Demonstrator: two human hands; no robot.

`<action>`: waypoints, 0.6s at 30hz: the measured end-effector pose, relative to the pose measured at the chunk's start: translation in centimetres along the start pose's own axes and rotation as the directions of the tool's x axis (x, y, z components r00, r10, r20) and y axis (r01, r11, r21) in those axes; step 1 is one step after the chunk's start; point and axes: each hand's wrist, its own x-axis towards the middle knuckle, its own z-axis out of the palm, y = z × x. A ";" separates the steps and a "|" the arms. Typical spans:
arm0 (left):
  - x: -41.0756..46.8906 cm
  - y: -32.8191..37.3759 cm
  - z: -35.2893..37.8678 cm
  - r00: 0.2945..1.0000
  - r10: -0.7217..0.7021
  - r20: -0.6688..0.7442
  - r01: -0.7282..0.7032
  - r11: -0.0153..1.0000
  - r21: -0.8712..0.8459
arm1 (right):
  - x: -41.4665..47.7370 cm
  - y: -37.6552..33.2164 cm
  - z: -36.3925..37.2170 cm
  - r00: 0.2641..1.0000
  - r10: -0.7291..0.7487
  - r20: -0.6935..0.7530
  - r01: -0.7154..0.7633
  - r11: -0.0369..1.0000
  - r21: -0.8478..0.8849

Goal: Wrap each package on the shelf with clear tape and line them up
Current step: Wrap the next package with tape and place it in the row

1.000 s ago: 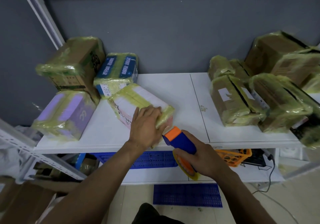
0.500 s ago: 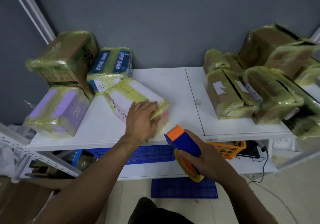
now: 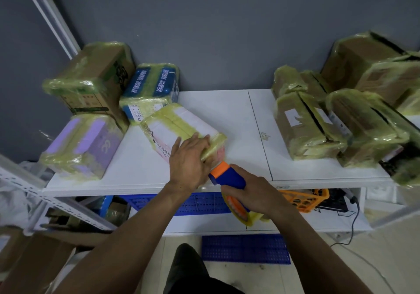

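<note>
Left of frame: left packages (image 3: 84,146), three, all taped and grouped. Centre: white package (image 3: 181,125), partly banded, lies askew on the shelf (image 3: 227,112). Left hand (image 3: 187,159) presses flat on its near end; right hand (image 3: 254,193) grips the tape dispenser (image 3: 227,175) at its corner. Judged mid-wrap. Right: right packages (image 3: 302,125) taped but jumbled, lining-up pending. Grey wall (image 3: 227,32) behind.

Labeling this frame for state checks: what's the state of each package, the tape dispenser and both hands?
white and pink package, partly taped, askew on shelf
left hand, pressing flat on its near end
tape dispenser, held at that package's near end
right hand, gripping tape dispenser
purple package, wrapped, front left
blue package, wrapped, at back
brown box, wrapped, back left
right-side packages, wrapped, crowded together
</note>
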 end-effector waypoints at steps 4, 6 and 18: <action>-0.2 -0.3 0.3 1.000 0.011 -0.001 -0.011 1.000 -0.016 | 0.9 -0.3 -0.1 0.999 0.027 0.024 -0.026 1.000 -0.016; -0.2 -0.4 0.1 0.999 0.047 0.004 -0.046 0.998 -0.033 | 1.4 -0.5 -0.4 0.999 0.027 0.023 -0.026 0.999 -0.047; -0.3 -0.4 -0.5 0.992 0.122 0.015 -0.122 0.992 -0.018 | 2.7 -1.7 -1.4 0.999 0.042 -0.009 -0.043 0.983 -0.176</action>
